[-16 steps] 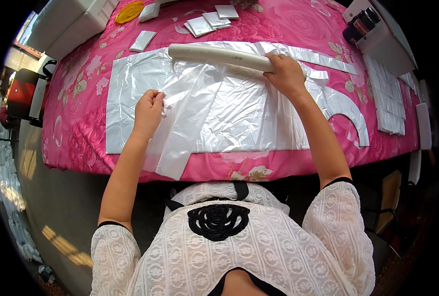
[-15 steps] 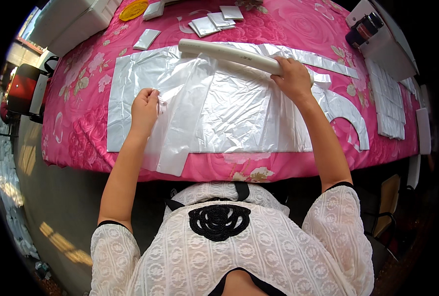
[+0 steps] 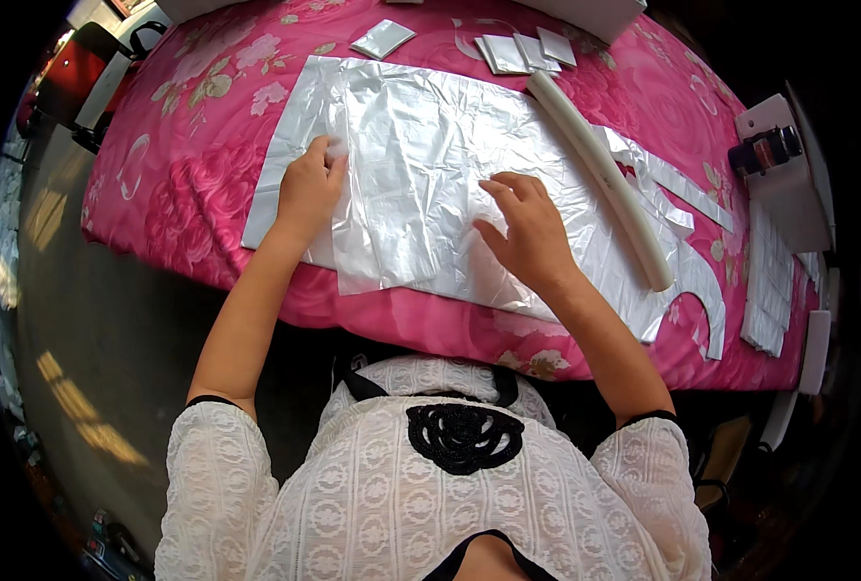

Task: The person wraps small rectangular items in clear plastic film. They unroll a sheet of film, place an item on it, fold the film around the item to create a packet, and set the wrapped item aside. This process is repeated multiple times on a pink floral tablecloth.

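Note:
A stack of thin silvery-white plastic aprons point(image 3: 430, 136) lies flat in front of me, with strap-like strips and a curved cut-out at the right end. On its left part rests a narrower fold of translucent film point(image 3: 384, 208), its lower end reaching past the stack's near edge. My left hand point(image 3: 311, 189) pinches at the left edge of this fold, thumb and fingers close together. Over the middle of the stack is my right hand point(image 3: 527, 228), open, its fingers apart and slightly bent, holding nothing. A pale tube point(image 3: 604, 179) lies slantwise across the right part of the aprons.
Beyond the stack lie a small folded plastic packet point(image 3: 383, 39) and several more packets point(image 3: 522, 52). At the right stand a white box point(image 3: 784, 174), a dark bottle point(image 3: 765, 150) and a pile of folded plastic point(image 3: 767, 281). A pink flowered cloth point(image 3: 188, 194) covers the table.
My right hand has let go of the tube, which now lies slantwise at the right, and has come over the middle of the aprons. The view has turned, shifting the table in it.

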{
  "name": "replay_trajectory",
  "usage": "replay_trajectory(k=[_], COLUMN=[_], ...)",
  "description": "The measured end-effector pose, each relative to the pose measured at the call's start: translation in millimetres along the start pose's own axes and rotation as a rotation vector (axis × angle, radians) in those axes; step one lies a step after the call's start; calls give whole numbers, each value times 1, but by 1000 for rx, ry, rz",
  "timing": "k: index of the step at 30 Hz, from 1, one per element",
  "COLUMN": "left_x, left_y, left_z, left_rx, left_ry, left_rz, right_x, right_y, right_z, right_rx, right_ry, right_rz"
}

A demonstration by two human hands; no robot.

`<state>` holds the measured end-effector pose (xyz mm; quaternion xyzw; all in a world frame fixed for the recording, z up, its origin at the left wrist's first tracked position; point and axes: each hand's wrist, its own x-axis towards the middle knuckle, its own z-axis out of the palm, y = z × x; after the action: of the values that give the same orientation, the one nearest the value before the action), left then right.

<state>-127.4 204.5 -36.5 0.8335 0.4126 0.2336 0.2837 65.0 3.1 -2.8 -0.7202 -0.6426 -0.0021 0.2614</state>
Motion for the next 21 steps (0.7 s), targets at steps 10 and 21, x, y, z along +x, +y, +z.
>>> replay_trajectory(k=[10, 21], left_x=[-9, -5], left_y=[-12, -23], left_z=[-2, -23], left_rx=[105, 57], left_ry=[6, -41], left_rz=[32, -4], right_x=[82, 39], right_y=[-86, 0], right_z=[87, 38], right_rx=[-70, 1075], right_ry=[-238, -149], right_rz=[236, 862])
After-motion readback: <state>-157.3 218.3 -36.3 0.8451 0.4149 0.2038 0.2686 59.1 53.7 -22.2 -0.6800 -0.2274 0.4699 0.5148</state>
